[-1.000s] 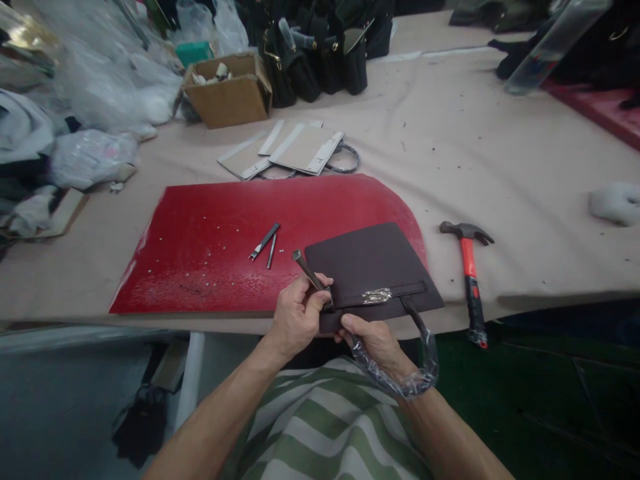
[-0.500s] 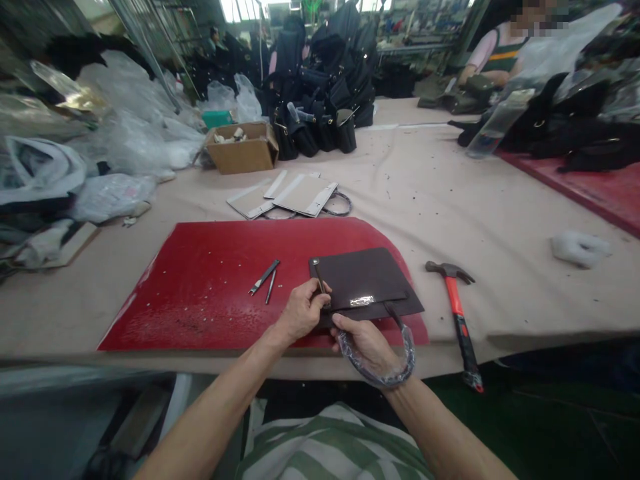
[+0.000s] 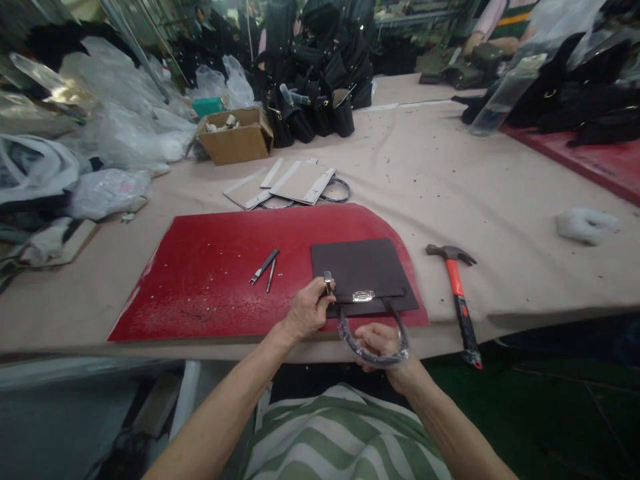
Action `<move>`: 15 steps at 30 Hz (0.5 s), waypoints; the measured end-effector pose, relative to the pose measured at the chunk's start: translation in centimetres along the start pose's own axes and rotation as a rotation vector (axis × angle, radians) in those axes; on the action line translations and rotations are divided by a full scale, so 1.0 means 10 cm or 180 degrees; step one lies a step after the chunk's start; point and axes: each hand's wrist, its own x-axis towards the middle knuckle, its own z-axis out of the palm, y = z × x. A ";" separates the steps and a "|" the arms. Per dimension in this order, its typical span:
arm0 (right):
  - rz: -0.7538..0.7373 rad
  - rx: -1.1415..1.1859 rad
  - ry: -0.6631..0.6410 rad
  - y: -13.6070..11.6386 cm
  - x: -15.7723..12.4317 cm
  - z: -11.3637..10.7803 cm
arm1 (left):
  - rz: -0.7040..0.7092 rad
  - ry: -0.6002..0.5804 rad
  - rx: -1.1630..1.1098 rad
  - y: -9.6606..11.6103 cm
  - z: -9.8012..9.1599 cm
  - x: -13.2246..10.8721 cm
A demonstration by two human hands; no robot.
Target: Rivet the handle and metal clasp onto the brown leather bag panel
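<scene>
A dark brown bag panel (image 3: 356, 261) lies flat on a red mat (image 3: 210, 267), with a silvery metal clasp plate (image 3: 363, 296) near its lower edge. My left hand (image 3: 309, 308), at the panel's lower left, pinches a narrow piece with a shiny metal end (image 3: 327, 277) that points upward; its exact kind is unclear. A plastic-wrapped handle (image 3: 373, 360) loops toward me from the panel. Inside that loop, my right hand (image 3: 379, 339) has its fingers curled, just below the panel's edge. Whatever those fingers hold, if anything, is hidden.
Left of the panel lie a fork-tipped tool (image 3: 264, 265) and a thin metal rod (image 3: 271, 277). A claw hammer (image 3: 455, 287) rests at right. Behind are stacked panels (image 3: 303, 181), a cardboard box (image 3: 237, 143) and black bags (image 3: 320, 100). A co-worker (image 3: 505, 27) sits at back right.
My right hand has come away from the panel's lower left edge and shifted right, fingers curling. The piece in my left hand has turned, its metal end now closer to my fingers.
</scene>
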 end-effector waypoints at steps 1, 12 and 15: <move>0.0054 -0.0361 0.0109 0.00 -0.05 -0.09 | -0.0003 0.0044 -0.0006 -0.01 0.01 -0.01; -0.1060 -0.4475 0.2682 -0.81 -0.12 -1.18 | 0.0122 0.0154 0.0009 -0.03 0.05 -0.04; -0.0812 -0.5206 0.2652 -0.87 0.07 -1.33 | 0.0039 0.0168 -0.0004 -0.02 0.06 -0.04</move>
